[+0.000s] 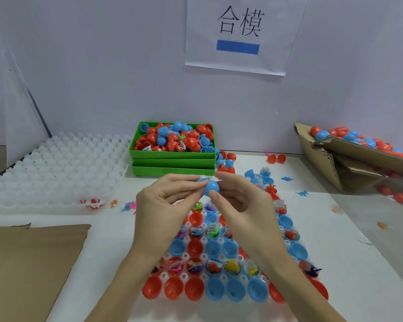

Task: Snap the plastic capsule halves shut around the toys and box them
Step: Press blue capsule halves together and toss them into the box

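Above the table's middle I hold a blue capsule (211, 187) between both hands. My left hand (165, 205) pinches its left half with thumb and fingertips. My right hand (240, 201) pinches the right half, thumb in front. Below them a white holder tray (220, 240) carries rows of open red and blue capsule halves, several with small toys inside. At the right a tilted cardboard box (349, 159) holds closed red and blue capsules.
A stack of green bins (172, 162) heaped with capsule halves stands behind my hands. Stacked empty white trays (56, 168) fill the left. A flat cardboard sheet (33, 259) lies front left. Loose halves and tiny toys (286, 178) scatter to the right.
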`<state>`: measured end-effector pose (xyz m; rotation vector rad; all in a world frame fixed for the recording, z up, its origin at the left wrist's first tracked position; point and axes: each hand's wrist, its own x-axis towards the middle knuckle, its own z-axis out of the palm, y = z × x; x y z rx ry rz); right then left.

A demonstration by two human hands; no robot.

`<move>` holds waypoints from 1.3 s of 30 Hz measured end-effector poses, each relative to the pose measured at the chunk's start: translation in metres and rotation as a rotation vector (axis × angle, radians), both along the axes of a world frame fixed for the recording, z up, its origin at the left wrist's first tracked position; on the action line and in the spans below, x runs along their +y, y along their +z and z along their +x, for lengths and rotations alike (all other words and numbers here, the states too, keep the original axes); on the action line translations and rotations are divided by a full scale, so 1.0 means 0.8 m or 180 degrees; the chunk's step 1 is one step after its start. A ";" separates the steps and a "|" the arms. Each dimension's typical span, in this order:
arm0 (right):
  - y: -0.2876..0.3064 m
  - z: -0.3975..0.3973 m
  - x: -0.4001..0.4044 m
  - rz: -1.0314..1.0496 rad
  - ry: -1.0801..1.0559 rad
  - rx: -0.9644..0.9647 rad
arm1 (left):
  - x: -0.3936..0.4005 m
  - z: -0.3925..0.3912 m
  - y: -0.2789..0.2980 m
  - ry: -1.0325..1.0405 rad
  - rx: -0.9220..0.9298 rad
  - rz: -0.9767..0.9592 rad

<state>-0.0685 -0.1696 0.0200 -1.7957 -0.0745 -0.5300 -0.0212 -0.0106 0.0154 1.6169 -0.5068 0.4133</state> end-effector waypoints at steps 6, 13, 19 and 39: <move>0.001 0.004 -0.004 0.0224 0.0258 0.0259 | 0.001 0.002 0.001 0.0009 -0.0477 0.0796; 0.002 0.005 -0.003 0.0165 0.0272 0.0120 | -0.002 0.000 -0.001 0.0021 -0.0229 0.0508; 0.005 0.003 -0.005 0.0210 0.0302 -0.0080 | -0.004 -0.001 0.005 -0.0263 0.0397 -0.0174; 0.015 -0.004 -0.008 0.0335 0.0466 -0.0143 | -0.002 -0.005 0.002 -0.0196 0.0481 -0.0359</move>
